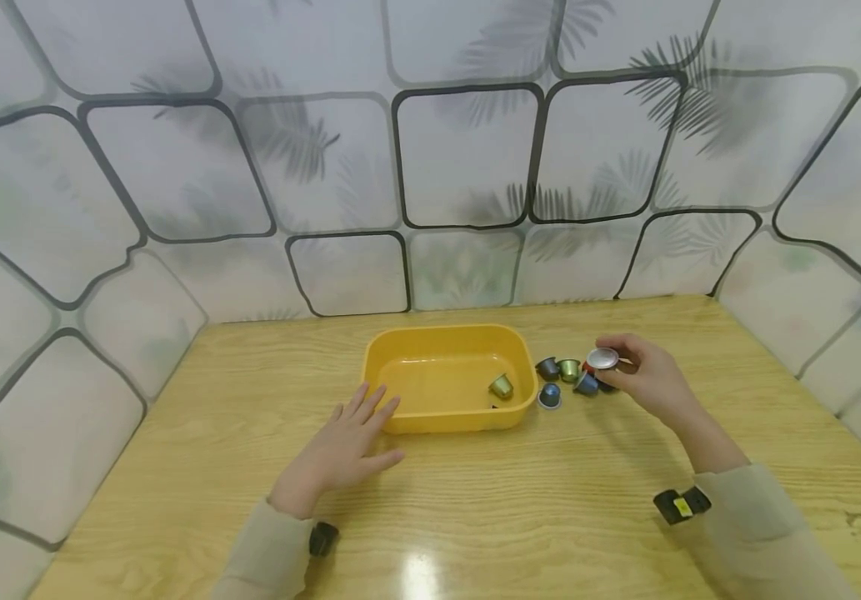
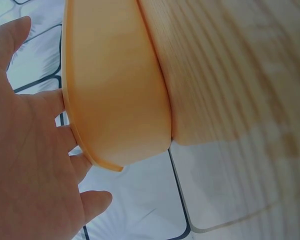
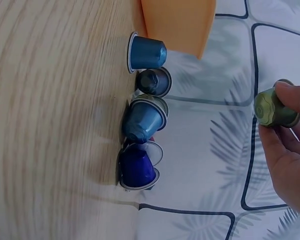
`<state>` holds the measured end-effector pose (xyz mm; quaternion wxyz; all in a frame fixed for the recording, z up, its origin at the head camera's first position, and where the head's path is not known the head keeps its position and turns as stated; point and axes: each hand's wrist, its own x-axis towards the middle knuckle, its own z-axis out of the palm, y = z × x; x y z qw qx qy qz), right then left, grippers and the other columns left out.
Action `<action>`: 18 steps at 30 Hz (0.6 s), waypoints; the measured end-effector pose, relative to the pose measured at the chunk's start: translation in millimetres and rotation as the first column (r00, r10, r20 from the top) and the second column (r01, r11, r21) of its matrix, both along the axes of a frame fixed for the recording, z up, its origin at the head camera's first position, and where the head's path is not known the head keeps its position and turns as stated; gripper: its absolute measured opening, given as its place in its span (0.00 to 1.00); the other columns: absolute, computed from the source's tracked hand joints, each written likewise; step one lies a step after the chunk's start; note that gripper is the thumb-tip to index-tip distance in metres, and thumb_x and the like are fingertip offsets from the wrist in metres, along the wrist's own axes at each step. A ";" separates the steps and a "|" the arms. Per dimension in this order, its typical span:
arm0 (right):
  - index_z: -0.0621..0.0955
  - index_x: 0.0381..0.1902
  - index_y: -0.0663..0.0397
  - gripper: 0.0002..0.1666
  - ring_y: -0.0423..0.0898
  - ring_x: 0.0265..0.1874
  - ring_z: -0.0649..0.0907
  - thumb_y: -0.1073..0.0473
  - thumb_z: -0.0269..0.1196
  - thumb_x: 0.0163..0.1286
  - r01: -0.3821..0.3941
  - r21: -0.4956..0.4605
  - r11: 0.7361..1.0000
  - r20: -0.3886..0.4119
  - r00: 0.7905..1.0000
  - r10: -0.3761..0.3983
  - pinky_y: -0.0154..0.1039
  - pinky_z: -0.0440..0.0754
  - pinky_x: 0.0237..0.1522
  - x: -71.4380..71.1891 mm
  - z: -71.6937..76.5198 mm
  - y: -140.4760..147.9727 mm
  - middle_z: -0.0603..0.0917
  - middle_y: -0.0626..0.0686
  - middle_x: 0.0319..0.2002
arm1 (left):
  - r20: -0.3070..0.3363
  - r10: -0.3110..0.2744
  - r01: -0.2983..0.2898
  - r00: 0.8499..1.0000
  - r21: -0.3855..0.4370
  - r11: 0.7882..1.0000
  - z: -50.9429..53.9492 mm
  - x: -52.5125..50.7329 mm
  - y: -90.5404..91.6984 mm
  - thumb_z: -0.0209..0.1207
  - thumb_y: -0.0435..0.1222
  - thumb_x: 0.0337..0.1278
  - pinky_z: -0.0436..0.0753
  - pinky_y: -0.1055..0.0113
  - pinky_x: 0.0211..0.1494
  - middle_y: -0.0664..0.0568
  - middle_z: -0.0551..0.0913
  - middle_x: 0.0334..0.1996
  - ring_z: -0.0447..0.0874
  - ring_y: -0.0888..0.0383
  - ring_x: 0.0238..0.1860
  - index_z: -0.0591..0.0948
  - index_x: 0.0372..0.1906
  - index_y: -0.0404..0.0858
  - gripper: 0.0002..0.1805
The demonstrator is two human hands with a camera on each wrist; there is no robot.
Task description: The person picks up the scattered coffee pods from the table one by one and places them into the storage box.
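My right hand (image 1: 651, 379) pinches a green capsule (image 3: 275, 107) between thumb and fingers, above the right end of a group of capsules; its silver lid (image 1: 603, 358) faces up in the head view. Below it lie a dark blue capsule (image 3: 136, 167), light blue capsules (image 3: 142, 121) and others. The fingers of my left hand (image 1: 343, 450) are spread at the front left corner of a yellow tray (image 1: 438, 423), touching or very near its rim. Inside the tray, a green capsule (image 1: 501, 386) rests toward the right, with a small dark spot near it.
The group of capsules, with a blue one (image 1: 549, 395) at its front, sits just right of the tray on a wooden table (image 1: 430, 500). Patterned fabric walls (image 1: 468, 158) stand behind the table and along both sides.
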<state>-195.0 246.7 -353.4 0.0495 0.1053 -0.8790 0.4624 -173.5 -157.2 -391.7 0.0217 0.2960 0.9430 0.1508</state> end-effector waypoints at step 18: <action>0.71 0.51 0.68 0.22 0.53 0.43 0.77 0.69 0.61 0.57 -0.056 0.000 0.998 -0.057 0.997 0.056 0.30 0.76 0.38 -19.0 -5.9 -25.7 0.75 0.63 0.46 | 0.007 0.004 -0.004 1.000 -0.004 1.000 -1.4 -1.3 -0.4 0.47 0.57 0.56 0.47 0.42 0.61 0.45 0.45 0.68 0.32 0.47 0.67 0.53 0.68 0.42 0.40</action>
